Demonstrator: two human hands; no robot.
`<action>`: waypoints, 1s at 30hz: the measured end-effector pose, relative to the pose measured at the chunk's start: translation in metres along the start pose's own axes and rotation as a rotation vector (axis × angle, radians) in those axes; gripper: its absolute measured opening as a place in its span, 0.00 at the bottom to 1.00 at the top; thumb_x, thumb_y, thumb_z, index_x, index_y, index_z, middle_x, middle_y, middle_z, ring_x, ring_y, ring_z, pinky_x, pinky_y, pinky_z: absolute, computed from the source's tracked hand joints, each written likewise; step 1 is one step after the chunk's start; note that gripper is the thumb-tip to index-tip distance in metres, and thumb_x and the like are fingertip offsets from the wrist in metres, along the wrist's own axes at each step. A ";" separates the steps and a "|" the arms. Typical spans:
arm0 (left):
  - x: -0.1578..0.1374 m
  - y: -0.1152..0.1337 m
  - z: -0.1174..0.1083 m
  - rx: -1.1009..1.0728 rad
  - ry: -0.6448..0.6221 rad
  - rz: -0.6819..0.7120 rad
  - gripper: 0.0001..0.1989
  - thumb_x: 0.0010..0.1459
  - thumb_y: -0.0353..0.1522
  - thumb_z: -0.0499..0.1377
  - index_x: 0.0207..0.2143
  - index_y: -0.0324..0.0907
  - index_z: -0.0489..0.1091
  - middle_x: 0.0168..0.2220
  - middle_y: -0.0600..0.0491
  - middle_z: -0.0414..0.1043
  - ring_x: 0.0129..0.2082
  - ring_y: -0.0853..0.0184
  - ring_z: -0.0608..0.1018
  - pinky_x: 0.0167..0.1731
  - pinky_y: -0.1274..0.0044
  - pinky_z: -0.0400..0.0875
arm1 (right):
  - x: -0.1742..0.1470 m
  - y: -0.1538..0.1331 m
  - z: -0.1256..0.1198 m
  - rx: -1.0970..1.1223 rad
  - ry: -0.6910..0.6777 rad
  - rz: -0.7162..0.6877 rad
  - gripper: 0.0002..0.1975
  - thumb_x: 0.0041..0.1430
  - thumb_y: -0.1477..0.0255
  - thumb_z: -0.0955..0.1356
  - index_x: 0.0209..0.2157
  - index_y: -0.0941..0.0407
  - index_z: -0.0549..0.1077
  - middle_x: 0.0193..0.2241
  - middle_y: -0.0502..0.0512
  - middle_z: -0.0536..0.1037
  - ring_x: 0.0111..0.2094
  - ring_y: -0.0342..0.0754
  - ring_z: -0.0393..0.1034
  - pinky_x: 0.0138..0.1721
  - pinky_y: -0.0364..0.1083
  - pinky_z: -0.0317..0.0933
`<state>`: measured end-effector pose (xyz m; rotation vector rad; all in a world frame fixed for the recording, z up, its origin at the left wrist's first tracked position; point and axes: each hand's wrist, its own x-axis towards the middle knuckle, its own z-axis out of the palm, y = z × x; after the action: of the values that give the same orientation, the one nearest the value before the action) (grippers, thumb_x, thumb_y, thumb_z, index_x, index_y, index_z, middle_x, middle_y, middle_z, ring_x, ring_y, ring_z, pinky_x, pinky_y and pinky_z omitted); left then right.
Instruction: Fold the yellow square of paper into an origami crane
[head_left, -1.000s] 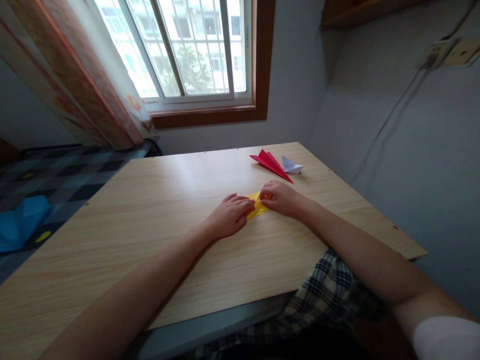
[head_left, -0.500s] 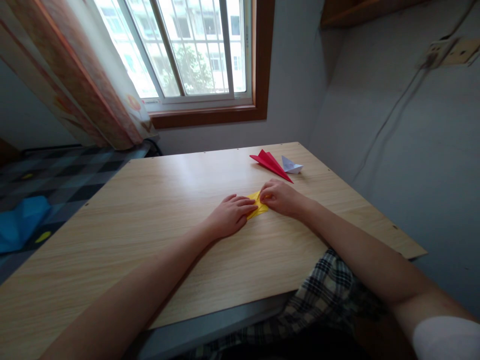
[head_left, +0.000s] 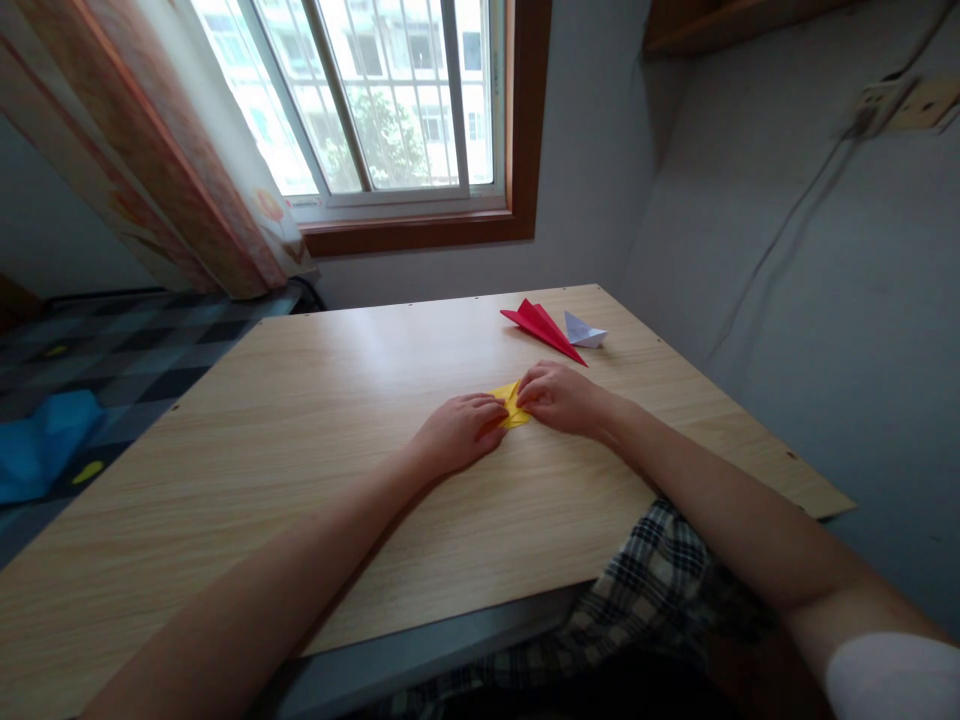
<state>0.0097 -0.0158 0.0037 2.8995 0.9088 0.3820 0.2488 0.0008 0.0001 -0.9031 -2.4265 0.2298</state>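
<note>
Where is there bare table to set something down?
Free: table left of the left hand and left forearm, out to the far edge; between the forearms, yellow paper to near edge; beyond the right forearm, to the right edge. Crowded: around the yellow paper, both hands on it; past the right hand, red folded paper close beside white folded paper.

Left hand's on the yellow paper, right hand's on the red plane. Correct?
No: the head view shows the right hand on the yellow paper too; the red plane lies beyond it. The left hand is as you said.
</note>
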 end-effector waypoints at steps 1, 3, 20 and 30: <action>0.000 -0.001 0.001 0.005 0.002 0.001 0.14 0.66 0.35 0.55 0.49 0.41 0.75 0.53 0.47 0.78 0.55 0.59 0.77 0.60 0.66 0.68 | 0.000 0.001 0.000 -0.005 -0.007 0.000 0.13 0.54 0.83 0.69 0.34 0.53 0.83 0.37 0.53 0.83 0.40 0.48 0.73 0.47 0.48 0.66; -0.001 -0.002 0.002 0.008 0.010 -0.005 0.15 0.67 0.36 0.53 0.50 0.43 0.75 0.54 0.48 0.77 0.56 0.59 0.77 0.60 0.66 0.69 | 0.000 0.002 0.000 -0.025 -0.012 0.009 0.13 0.55 0.83 0.69 0.35 0.54 0.84 0.37 0.54 0.83 0.40 0.48 0.73 0.47 0.48 0.66; -0.001 -0.002 0.003 0.107 0.035 0.029 0.12 0.68 0.31 0.52 0.45 0.43 0.75 0.49 0.47 0.79 0.51 0.59 0.79 0.54 0.66 0.74 | 0.000 -0.003 -0.012 -0.232 0.001 0.159 0.08 0.58 0.79 0.69 0.32 0.57 0.83 0.34 0.57 0.83 0.38 0.52 0.73 0.43 0.49 0.63; -0.002 0.004 -0.001 0.116 0.057 -0.095 0.10 0.68 0.30 0.51 0.40 0.41 0.72 0.43 0.45 0.80 0.45 0.58 0.80 0.47 0.67 0.75 | -0.004 -0.001 -0.006 -0.079 0.032 0.023 0.18 0.56 0.80 0.69 0.47 0.52 0.81 0.45 0.55 0.82 0.48 0.52 0.73 0.54 0.52 0.63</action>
<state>0.0098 -0.0199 0.0045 2.9476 1.1086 0.4195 0.2536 -0.0027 0.0043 -0.9622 -2.4115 0.1275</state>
